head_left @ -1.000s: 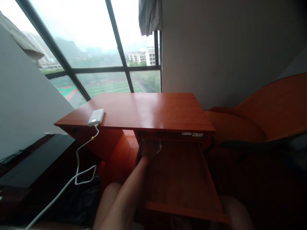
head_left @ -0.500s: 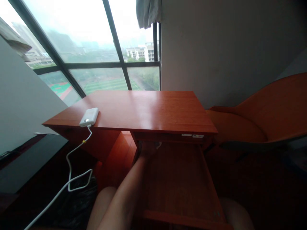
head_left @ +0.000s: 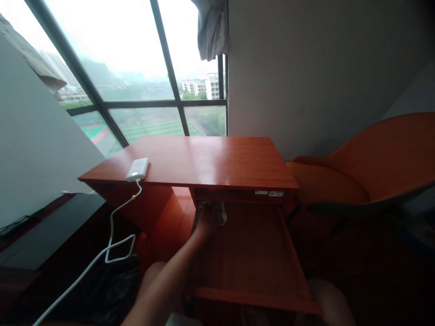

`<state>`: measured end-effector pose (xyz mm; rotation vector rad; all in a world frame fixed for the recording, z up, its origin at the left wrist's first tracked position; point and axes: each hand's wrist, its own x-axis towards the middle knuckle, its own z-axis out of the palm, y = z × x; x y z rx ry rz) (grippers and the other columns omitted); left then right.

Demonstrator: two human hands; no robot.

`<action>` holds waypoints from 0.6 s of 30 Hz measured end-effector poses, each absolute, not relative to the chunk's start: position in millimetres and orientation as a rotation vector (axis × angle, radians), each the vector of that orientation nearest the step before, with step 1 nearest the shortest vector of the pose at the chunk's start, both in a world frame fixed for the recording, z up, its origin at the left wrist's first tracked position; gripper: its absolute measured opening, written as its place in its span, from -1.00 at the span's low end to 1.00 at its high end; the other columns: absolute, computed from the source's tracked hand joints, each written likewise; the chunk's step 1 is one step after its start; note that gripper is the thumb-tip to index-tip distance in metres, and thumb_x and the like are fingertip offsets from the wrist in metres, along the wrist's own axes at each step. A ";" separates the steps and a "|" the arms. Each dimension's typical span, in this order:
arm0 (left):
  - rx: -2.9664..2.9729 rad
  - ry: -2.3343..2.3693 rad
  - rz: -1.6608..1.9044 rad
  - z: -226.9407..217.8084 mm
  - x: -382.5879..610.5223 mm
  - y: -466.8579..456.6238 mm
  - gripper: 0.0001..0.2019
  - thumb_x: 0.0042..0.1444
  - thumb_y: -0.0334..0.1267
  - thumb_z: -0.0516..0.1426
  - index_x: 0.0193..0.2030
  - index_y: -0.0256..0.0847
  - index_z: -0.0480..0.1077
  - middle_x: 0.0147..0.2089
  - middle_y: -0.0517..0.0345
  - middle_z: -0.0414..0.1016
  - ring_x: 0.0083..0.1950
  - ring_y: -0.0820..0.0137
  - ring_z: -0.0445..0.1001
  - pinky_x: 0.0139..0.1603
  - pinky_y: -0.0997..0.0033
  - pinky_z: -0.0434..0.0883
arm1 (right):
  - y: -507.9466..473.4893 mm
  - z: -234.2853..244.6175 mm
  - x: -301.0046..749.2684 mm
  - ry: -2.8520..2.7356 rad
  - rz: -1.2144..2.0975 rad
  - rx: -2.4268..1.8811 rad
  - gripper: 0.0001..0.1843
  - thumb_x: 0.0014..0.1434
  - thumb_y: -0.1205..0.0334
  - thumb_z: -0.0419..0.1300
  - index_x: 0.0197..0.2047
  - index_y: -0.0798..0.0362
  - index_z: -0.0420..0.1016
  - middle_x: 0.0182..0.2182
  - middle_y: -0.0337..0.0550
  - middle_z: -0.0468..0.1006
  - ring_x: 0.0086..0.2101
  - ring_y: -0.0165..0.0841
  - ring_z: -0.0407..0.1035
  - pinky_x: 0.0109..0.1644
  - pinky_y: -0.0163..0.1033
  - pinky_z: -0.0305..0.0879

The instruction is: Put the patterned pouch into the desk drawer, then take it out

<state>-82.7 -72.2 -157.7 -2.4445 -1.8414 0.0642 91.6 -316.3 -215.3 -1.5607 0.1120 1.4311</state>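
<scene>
My left hand [head_left: 206, 219] reaches into the back left corner of the pulled-out wooden drawer [head_left: 251, 253]. Its fingers are closed on a crumpled, pale cloth [head_left: 221, 213], which shows mostly to the right of the hand. The cloth lies against the drawer's bottom, close beneath the desk's edge. My right hand does not show. Below the drawer's front there is a dim skin-toned shape that I cannot make out.
On the reddish wooden desk [head_left: 234, 158] lies a white power bank [head_left: 137, 169] with a white cable [head_left: 110, 226] hanging to the lower left. An orange chair [head_left: 374, 167] stands at the right. A black plastic bag [head_left: 108, 290] is at lower left, and a window is behind.
My left hand has come slightly out from the drawer's back, and more of the cloth shows. The view has shifted a little.
</scene>
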 end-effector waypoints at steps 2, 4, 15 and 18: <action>-2.418 -1.816 0.152 -155.9 -85.5 -90.9 -0.34 0.04 -0.27 0.09 0.26 -0.63 0.21 0.23 -0.54 0.33 0.29 -0.20 0.22 0.30 -0.08 -0.06 | -316.6 -212.6 89.5 0.106 1.448 -1.539 -0.69 0.16 0.04 0.18 -0.05 -0.05 0.42 -0.13 -0.13 0.52 -0.17 -0.34 0.44 -0.23 -0.17 0.48; -2.420 -1.771 0.235 -154.4 -88.2 -110.7 -0.35 0.01 -0.29 0.10 0.25 -0.60 0.25 0.20 -0.51 0.37 0.26 -0.18 0.26 0.31 -0.07 -0.07 | -317.5 -210.0 88.6 0.102 1.464 -1.521 -0.68 0.15 0.05 0.19 -0.05 -0.04 0.42 -0.15 -0.13 0.53 -0.18 -0.32 0.44 -0.26 -0.17 0.48; -2.448 -1.643 0.626 -154.9 -88.7 -190.8 -0.37 -0.08 -0.19 0.17 0.16 -0.50 0.41 0.11 -0.57 0.43 0.19 -0.35 0.30 0.22 -0.23 -0.04 | -320.9 -203.6 90.0 0.099 1.509 -1.458 -0.70 0.13 0.05 0.21 -0.09 -0.02 0.43 -0.23 -0.16 0.53 -0.24 -0.34 0.44 -0.34 -0.21 0.46; -2.465 -1.649 0.579 -150.7 -87.8 -183.1 -0.35 -0.10 -0.17 0.20 0.15 -0.51 0.41 0.09 -0.58 0.44 0.18 -0.35 0.30 0.22 -0.23 -0.03 | -321.8 -205.8 89.9 0.104 1.512 -1.452 -0.71 0.15 0.05 0.19 -0.09 -0.02 0.43 -0.20 -0.15 0.53 -0.23 -0.35 0.44 -0.31 -0.21 0.47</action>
